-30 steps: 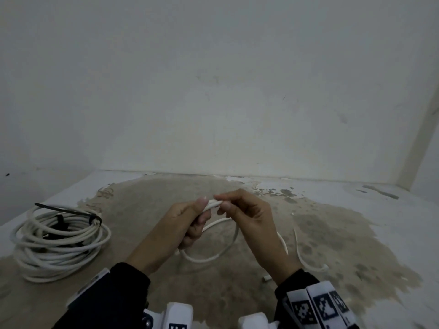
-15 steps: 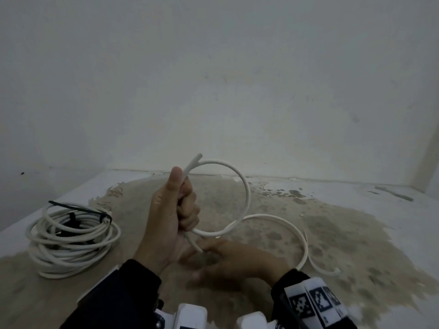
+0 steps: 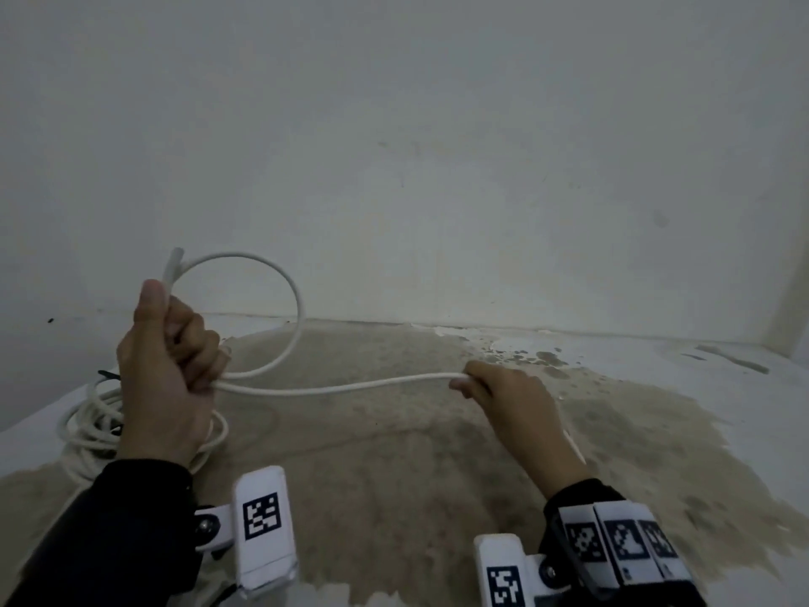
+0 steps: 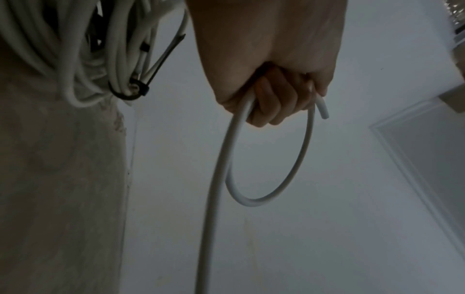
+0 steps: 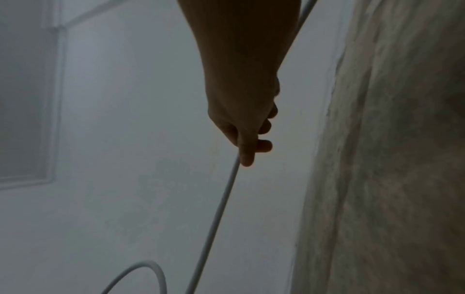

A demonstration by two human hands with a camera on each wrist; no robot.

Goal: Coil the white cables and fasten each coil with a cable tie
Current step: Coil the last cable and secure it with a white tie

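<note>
My left hand [image 3: 168,365] is raised at the left and grips a white cable [image 3: 341,389], holding one upright loop [image 3: 280,278] with the cable's cut end sticking up past my thumb. The left wrist view shows the same fist [image 4: 274,97] round the loop [image 4: 289,179]. From the fist the cable runs right to my right hand [image 3: 494,387], which pinches it low over the floor; the right wrist view shows the fingers [image 5: 251,147] closed on the cable [image 5: 221,208]. A finished white coil [image 3: 89,427] with a black cable tie [image 4: 141,87] lies on the floor behind my left hand.
The floor [image 3: 394,475] is white with a large brown stained patch in the middle. A white wall [image 3: 437,168] rises close behind it, with a corner at the far right. A thin pale strip [image 3: 735,361] lies at the back right.
My hands have drawn apart. The left hand rose with the first loop, and the right hand slid right along the cable, pulling a straight length taut between them.
</note>
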